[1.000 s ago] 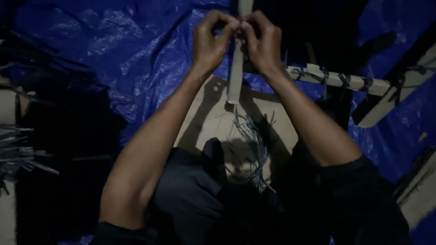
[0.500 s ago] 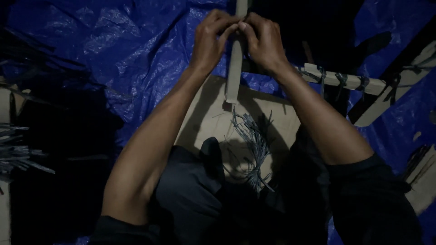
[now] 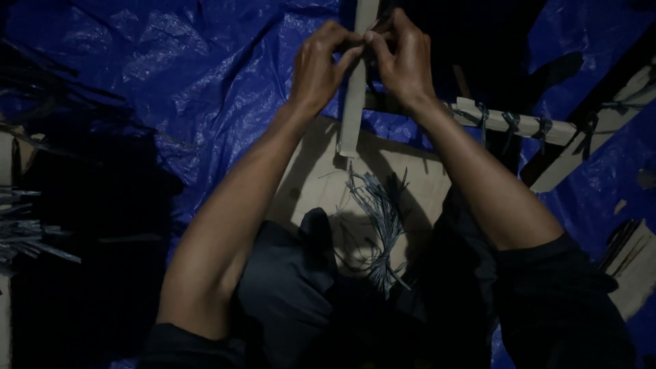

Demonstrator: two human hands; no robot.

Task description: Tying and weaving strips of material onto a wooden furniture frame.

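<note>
Left hand [image 3: 322,65]: at 12 o'clock, fingers pinched narrow on the pale wooden slat [image 3: 354,102].
Right hand [image 3: 403,58]: just beside it, pinched against the same slat.
Slat: upright, over blue tarp [image 3: 205,82].
Strip bundle [image 3: 379,219]: at 6 o'clock, on cardboard [image 3: 311,184].

Dim, head-lit scene with deep black shadows at edges, faint sheen on blue tarp [image 3: 205,75].

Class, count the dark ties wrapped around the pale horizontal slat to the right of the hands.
3 on that slat: one nearest the right hand, one in the middle, one farthest right. Darkness may hide others.
</note>
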